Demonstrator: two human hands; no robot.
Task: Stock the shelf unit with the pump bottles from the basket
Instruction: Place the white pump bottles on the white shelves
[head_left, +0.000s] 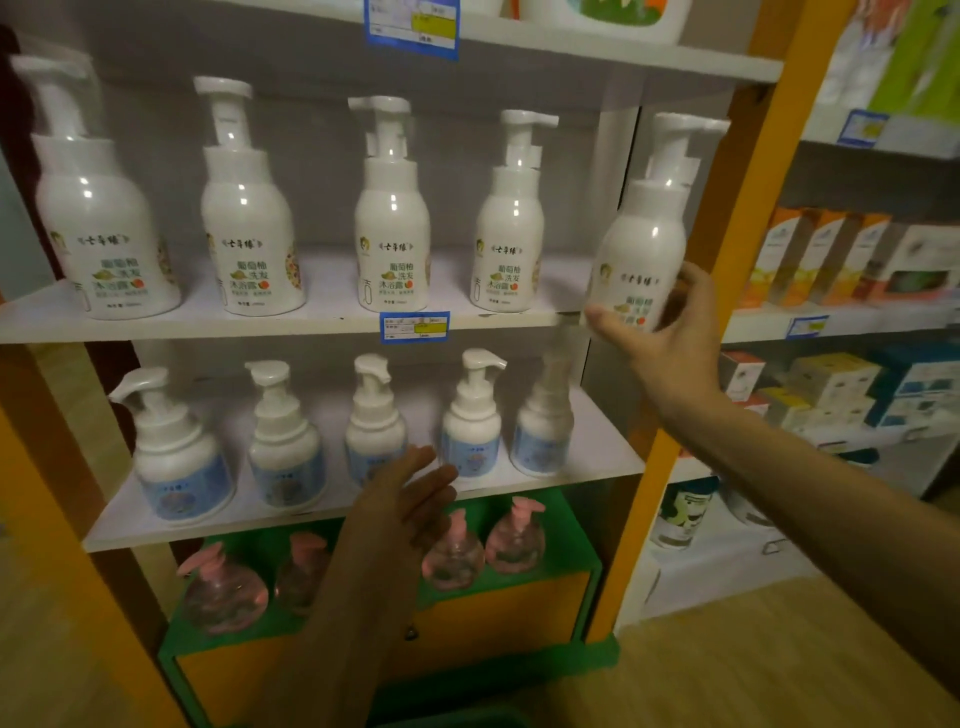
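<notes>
My right hand (670, 332) grips a tall white pump bottle (644, 228) by its lower part, tilted, at the right end of the upper white shelf (311, 325). Several matching white pump bottles (392, 218) stand in a row on that shelf. On the shelf below (597, 457) stand several smaller white bottles with blue labels (470, 421). My left hand (410, 499) hovers with straight fingers in front of that lower shelf, holding nothing. Pink-capped clear pump bottles (514, 538) sit in the green-rimmed compartment (582, 525) underneath. The basket is out of view.
An orange upright (727, 291) frames the unit's right side, close to the held bottle. Beyond it, another shelving unit holds orange boxes (810, 260) and blue-and-white cartons (841, 384). Blue price tags (414, 327) hang on the shelf edges. Wooden floor (727, 675) lies below.
</notes>
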